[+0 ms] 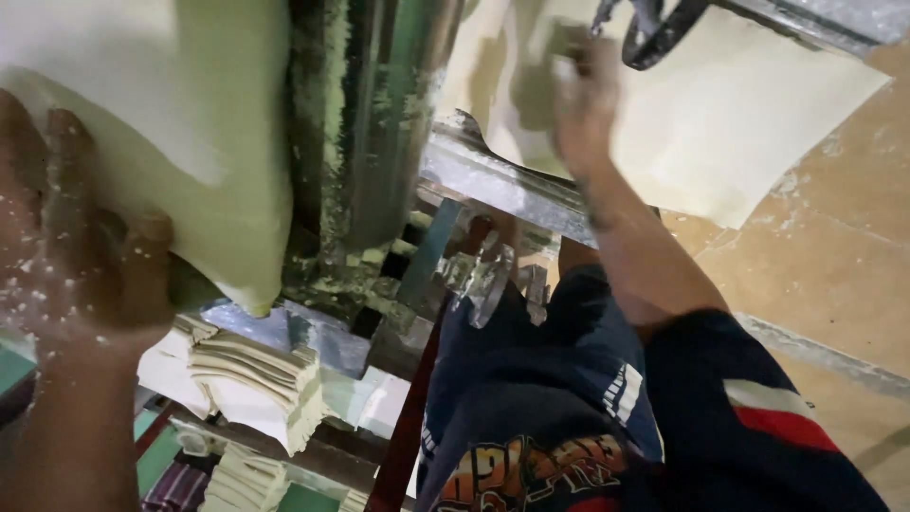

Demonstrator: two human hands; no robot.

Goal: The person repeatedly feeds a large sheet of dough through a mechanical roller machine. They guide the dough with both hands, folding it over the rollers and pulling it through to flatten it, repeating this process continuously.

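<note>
My left hand (76, 246), dusted with flour, presses flat under a thick pale roll of dough sheet (190, 142) at the upper left. My right hand (583, 95) reaches up and grips the edge of a thin pale dough sheet (739, 123) that hangs from the top right. Between the two hands stands a green, flour-crusted metal machine column (370, 123) with a steel bar (502, 180) running to the right.
Folded stacks of pale dough strips (265, 379) lie on a lower shelf at the bottom left. A dark red rod (408, 417) runs down beside my dark shirt. The tan tiled floor (834, 275) shows at the right.
</note>
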